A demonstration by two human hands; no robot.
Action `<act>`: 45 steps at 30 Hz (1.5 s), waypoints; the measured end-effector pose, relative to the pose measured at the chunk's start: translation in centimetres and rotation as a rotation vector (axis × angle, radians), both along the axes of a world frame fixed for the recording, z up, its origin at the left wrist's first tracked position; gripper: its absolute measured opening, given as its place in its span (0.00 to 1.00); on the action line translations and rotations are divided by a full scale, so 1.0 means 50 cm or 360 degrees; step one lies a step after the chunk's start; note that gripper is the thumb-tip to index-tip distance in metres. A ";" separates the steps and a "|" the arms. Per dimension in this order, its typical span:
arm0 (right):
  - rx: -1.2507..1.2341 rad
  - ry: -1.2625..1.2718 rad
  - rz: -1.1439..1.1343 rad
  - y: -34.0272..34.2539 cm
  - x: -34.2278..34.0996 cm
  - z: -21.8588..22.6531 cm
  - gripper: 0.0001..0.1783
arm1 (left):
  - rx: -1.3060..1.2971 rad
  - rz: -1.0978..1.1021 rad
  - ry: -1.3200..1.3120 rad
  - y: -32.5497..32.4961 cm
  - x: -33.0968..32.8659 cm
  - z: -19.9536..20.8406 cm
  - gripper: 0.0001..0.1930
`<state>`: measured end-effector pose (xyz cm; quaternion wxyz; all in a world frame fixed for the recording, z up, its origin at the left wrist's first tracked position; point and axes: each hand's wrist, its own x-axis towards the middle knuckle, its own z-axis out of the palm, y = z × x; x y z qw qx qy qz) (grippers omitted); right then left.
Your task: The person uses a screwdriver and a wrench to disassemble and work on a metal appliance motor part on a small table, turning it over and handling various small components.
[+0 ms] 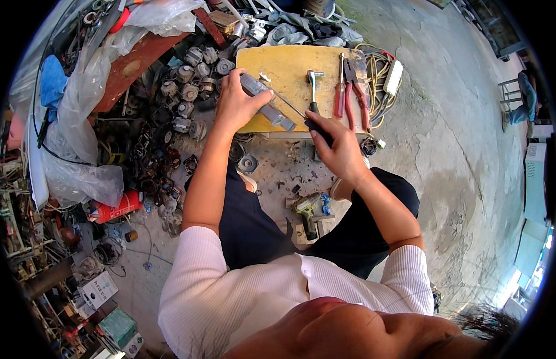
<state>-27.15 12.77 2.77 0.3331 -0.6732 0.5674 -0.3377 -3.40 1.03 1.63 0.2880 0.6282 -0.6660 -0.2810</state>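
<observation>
My left hand (237, 103) is closed round a long grey plastic case (254, 87) with a clear end piece, held slantwise over the left side of a yellow tabletop (278, 57). A screwdriver (319, 130) with a black handle is gripped in my right hand (342, 151). Its thin shaft points up and left toward the grey case; whether the tip touches it, I cannot tell. To the right on the tabletop lie a ratchet wrench (314, 90), a red-handled screwdriver (339, 99) and red-handled pliers (356, 99).
Left of the table are heaped several small motors (188, 93), with plastic sheeting (80, 113) beyond. A white power strip (393, 78) and coiled cable rest by the table's right edge. Between my feet lies a green cordless drill (305, 214). A red cylinder (116, 207) is at left.
</observation>
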 end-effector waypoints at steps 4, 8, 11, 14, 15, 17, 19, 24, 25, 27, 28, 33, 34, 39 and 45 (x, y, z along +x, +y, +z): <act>0.0383 -0.0512 0.0040 0.002 0.009 -0.020 0.26 | -0.0031 -0.0057 0.0017 0.002 0.013 -0.005 0.44; 0.0940 -0.1337 0.0188 -0.008 -0.006 -0.011 0.28 | -0.0022 -0.0079 0.0022 0.010 0.017 0.002 0.43; 0.0947 -0.1417 0.0170 0.011 0.020 -0.001 0.28 | -0.0031 -0.0126 0.0060 0.010 0.026 -0.002 0.43; 0.0791 -0.1205 0.0124 0.034 0.047 0.013 0.25 | -0.0029 -0.0153 0.0056 0.008 0.032 -0.006 0.43; 0.0713 -0.1090 0.0107 0.041 0.053 0.010 0.25 | -0.0009 -0.0151 0.0071 0.007 0.029 -0.004 0.42; 0.0468 -0.0824 0.0093 0.044 0.056 -0.008 0.23 | 0.0030 -0.0145 0.0099 0.007 0.024 0.000 0.42; 0.0084 -0.0361 0.0121 0.040 0.044 -0.024 0.23 | 0.0036 -0.0136 0.0097 0.007 0.025 0.003 0.42; -0.0092 -0.0350 0.0081 0.016 0.044 -0.049 0.23 | -0.0008 -0.0102 0.0066 0.006 0.020 -0.007 0.44; 0.0084 -0.0579 0.0059 0.015 0.049 -0.050 0.24 | -0.0006 -0.0110 0.0067 0.003 0.019 -0.007 0.44; 0.0451 -0.0890 0.0043 0.009 0.045 -0.037 0.24 | -0.0002 -0.0113 0.0066 0.002 0.019 -0.007 0.45; 0.0643 -0.0973 0.0052 0.003 0.034 -0.012 0.24 | 0.0000 -0.0107 0.0063 0.004 0.021 -0.008 0.46; 0.0785 -0.0937 0.0144 -0.009 0.004 0.028 0.24 | 0.0002 -0.0092 0.0077 0.010 0.021 -0.004 0.49; 0.0747 -0.0861 0.0162 -0.010 0.001 0.029 0.24 | 0.0006 -0.0092 0.0072 0.010 0.020 -0.003 0.50; 0.0616 -0.0683 0.0201 -0.009 -0.009 0.027 0.23 | 0.0011 -0.0098 0.0058 0.009 0.021 -0.004 0.52; 0.0491 -0.0591 0.0198 -0.011 -0.007 0.018 0.22 | 0.0001 -0.0097 0.0049 0.007 0.024 -0.012 0.53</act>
